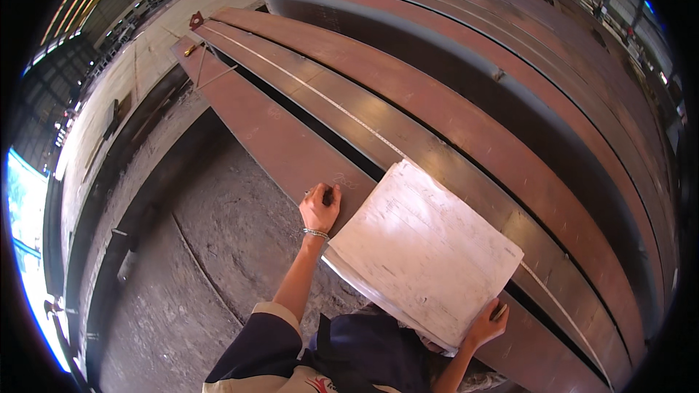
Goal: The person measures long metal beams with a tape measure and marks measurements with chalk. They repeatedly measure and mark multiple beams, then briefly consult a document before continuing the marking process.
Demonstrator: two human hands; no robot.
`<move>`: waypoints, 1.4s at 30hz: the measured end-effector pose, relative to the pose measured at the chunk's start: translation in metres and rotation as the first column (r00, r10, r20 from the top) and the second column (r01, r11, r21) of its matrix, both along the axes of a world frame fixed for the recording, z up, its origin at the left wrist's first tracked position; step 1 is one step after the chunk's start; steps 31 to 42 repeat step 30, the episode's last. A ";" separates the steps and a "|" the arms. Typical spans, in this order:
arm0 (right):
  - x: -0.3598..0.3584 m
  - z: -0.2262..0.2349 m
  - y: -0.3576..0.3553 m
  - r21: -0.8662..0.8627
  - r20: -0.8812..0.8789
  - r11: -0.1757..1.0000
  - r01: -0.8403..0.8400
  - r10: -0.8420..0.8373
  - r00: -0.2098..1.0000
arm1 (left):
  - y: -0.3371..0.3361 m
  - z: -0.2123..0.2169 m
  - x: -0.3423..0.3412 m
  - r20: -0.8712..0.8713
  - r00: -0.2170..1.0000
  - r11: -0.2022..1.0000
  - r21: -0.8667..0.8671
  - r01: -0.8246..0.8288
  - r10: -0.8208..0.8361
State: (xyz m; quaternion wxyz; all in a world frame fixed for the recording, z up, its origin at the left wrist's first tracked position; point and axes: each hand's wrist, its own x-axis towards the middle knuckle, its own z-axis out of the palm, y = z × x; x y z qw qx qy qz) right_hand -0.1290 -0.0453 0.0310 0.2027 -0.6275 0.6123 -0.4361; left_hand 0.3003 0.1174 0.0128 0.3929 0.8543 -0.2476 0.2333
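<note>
My left hand (320,207), with a bracelet at the wrist, rests curled on the near reddish-brown steel plate (273,120). Its fingers are closed, and what they hold, if anything, is hidden. Faint chalk marks lie on the steel just beside it. A stack of large, smudged white paper sheets (429,247) lies across the steel in front of me. My right hand (486,326) grips the stack at its lower right corner; a small pale piece shows between the fingers. A long measuring tape (320,92) runs lengthwise along the adjacent steel strip and passes under the papers.
More long steel plates (429,98) lie side by side beyond, with dark gaps between them. At the far left end sit a thin metal square (216,77), a small yellow tool (190,51) and a red bracket (196,20). Dusty ground (211,225) lies to my left.
</note>
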 end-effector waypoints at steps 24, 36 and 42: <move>-0.002 -0.009 0.001 -0.029 0.036 1.000 -0.003 0.004 0.999 | 0.000 -0.004 0.002 0.020 0.999 0.997 -0.064 0.052 -0.051; -0.005 -0.008 -0.004 -0.044 0.001 0.999 -0.025 0.025 1.000 | -0.015 0.102 -0.007 0.019 0.979 0.923 -0.331 0.196 -0.201; -0.005 -0.008 -0.004 -0.044 0.001 0.999 -0.025 0.025 1.000 | -0.015 0.102 -0.007 0.019 0.979 0.923 -0.331 0.196 -0.201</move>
